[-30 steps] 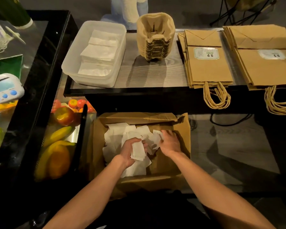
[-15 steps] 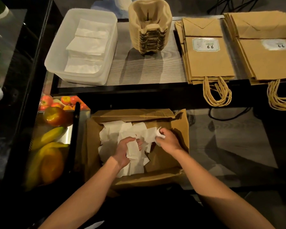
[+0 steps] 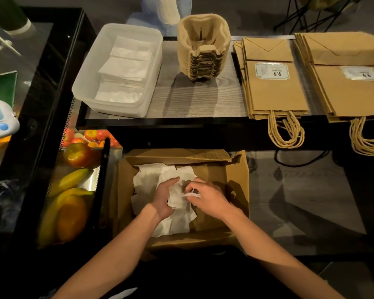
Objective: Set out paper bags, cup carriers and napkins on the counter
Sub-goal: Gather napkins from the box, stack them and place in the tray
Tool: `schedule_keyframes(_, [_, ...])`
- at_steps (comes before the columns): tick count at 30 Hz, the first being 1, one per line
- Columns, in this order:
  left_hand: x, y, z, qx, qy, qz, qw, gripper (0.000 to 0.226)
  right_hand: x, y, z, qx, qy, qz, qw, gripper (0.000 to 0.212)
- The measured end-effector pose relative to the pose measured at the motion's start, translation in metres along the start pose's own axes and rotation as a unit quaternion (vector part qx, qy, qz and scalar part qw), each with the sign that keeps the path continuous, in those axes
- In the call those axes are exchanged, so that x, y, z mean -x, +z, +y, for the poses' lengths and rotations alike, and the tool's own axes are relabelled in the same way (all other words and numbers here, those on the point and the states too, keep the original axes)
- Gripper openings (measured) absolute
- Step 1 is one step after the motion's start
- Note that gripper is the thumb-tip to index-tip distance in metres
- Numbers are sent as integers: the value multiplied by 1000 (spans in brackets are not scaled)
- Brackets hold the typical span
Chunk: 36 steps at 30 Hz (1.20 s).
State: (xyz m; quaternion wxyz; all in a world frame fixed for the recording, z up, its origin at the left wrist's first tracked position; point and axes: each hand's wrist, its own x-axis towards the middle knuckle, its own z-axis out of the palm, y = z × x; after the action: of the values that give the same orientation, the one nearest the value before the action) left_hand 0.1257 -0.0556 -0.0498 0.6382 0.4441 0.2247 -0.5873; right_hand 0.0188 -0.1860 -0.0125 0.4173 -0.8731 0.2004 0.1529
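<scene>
Left grip (image 3: 163,199) curled round a small wad of napkins (image 3: 177,199), thumb over the top. Right grip (image 3: 207,198) just to its right, fingertips pinching a folded napkin (image 3: 191,194) that touches the wad. Both low inside the open cardboard box (image 3: 235,175), over loose napkins (image 3: 147,182) strewn beneath and leftward of the grips. Box walls near on every side; bare cardboard to the right; top open. Left of the box, fruit (image 3: 71,210) in a display case. Beyond the grips and higher, the tabletop (image 3: 194,100): ahead and left, a clear tub (image 3: 82,89) of stacked napkins (image 3: 125,67); straight ahead, nested cup carriers (image 3: 203,46); ahead and right, two flat stacks of paper bags (image 3: 274,93), handles hanging over the near edge. Dim floor further off.
</scene>
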Motion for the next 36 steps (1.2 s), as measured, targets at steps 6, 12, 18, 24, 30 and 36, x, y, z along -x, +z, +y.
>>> schedule_keyframes(6, [-1,-6,-1,5,35,15,999,36,5,-12,1,-224,91,65,968,25])
schedule_keyframes(12, [5,6,-2,8,43,-14,999,35,-1,-10,-5,-318,142,68,935,30])
schedule_keyframes(18, [7,4,-8,-34,33,-17,999,56,2,-5,-8,-233,144,113,955,24])
schedule_keyframes(24, [4,1,-9,-90,49,26,994,63,5,-4,-8,-216,154,162,951,20])
schedule_keyframes(30, [8,5,-5,-98,72,65,990,36,9,3,-2,-151,124,159,968,22])
schedule_keyframes(36, [18,7,-7,-141,111,75,981,50,14,-8,-16,-125,62,92,986,44])
